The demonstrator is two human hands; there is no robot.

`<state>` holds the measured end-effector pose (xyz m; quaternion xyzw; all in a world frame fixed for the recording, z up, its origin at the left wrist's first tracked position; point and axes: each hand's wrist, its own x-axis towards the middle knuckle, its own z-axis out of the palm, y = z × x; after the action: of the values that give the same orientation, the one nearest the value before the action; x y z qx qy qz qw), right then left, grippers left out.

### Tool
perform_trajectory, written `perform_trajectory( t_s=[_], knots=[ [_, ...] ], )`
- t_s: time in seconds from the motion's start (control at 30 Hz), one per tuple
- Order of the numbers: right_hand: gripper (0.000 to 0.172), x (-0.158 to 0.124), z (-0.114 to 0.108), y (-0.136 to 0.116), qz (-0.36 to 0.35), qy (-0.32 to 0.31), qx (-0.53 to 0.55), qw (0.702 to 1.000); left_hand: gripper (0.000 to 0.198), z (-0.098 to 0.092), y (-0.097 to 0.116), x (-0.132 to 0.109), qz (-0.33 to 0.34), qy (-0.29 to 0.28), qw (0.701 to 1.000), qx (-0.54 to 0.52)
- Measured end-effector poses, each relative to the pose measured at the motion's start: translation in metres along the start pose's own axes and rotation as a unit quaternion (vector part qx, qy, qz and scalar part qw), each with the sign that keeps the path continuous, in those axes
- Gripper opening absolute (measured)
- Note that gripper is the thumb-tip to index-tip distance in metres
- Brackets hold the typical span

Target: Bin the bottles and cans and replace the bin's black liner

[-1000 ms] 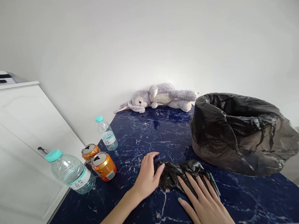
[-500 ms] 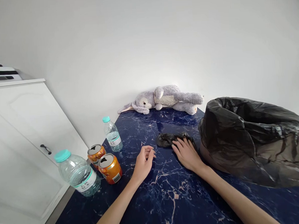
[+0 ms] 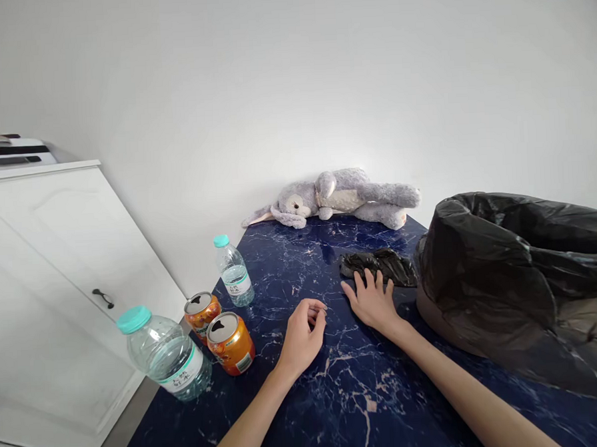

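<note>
My right hand [image 3: 375, 305] lies with its fingers spread at the near edge of a crumpled black plastic bag [image 3: 393, 266], holding nothing. The bag lies flat and bunched on the dark blue marbled table [image 3: 347, 394]. To the left, my left hand [image 3: 303, 336] rests on its side on the tabletop. Its fingers are curled in toward the thumb, and no object shows in them. Right of my right hand stands a large bin [image 3: 446, 322] lined with a black bag [image 3: 496, 273], its mouth gaping.
Two orange drink cans [image 3: 231, 350] stand at the left, one behind the other. A large water bottle [image 3: 170, 363] and a smaller water bottle [image 3: 236, 277] flank them. A grey plush rabbit [image 3: 347, 194] lies against the back wall. Beyond the left edge is a white cabinet [image 3: 70, 262].
My right hand has drawn back off the bunched bag, spreading its fingers at the near edge. My left hand stays curled, its fingertips closer to the thumb. The view has shifted slightly left.
</note>
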<state>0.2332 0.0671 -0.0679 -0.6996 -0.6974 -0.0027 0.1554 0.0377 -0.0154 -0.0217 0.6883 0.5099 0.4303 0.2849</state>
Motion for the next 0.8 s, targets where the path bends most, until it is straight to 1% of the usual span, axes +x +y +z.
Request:
perform_trajectory(
  t_s=[0.1, 0.2, 0.3, 0.4, 0.5, 0.6, 0.7, 0.8],
  knots=[
    [0.059, 0.028, 0.0, 0.026, 0.042, 0.015, 0.001, 0.999, 0.016, -0.001, 0.001, -0.001, 0.01, -0.008, 1.0, 0.009],
    [0.051, 0.045, 0.0, 0.049, 0.095, 0.042, -0.004, 0.995, 0.014, -0.001, 0.003, -0.001, 0.018, -0.013, 1.0, 0.018],
    [0.049, 0.049, 0.004, 0.059, 0.133, 0.065, -0.011, 0.989, 0.015, -0.001, 0.004, -0.001, 0.024, -0.02, 0.999, 0.025],
    [0.05, 0.045, 0.006, 0.058, 0.126, 0.071, -0.013, 0.989, 0.016, -0.001, 0.005, 0.0, 0.027, -0.026, 0.999, 0.029],
    [0.056, 0.034, 0.005, 0.053, 0.088, 0.066, -0.009, 0.994, 0.016, -0.002, 0.006, 0.0, 0.028, -0.024, 0.999, 0.031],
    [0.06, 0.015, 0.0, 0.046, 0.04, 0.058, 0.0, 0.998, 0.017, -0.003, 0.005, 0.0, 0.031, -0.021, 0.999, 0.033],
    [0.062, -0.015, -0.004, 0.037, -0.019, 0.048, 0.009, 0.999, 0.017, -0.004, 0.004, 0.0, 0.034, -0.019, 0.999, 0.038],
    [0.062, -0.054, -0.008, 0.03, -0.079, 0.039, 0.019, 0.996, 0.016, -0.004, 0.004, -0.002, 0.039, -0.018, 0.998, 0.045]
  ],
)
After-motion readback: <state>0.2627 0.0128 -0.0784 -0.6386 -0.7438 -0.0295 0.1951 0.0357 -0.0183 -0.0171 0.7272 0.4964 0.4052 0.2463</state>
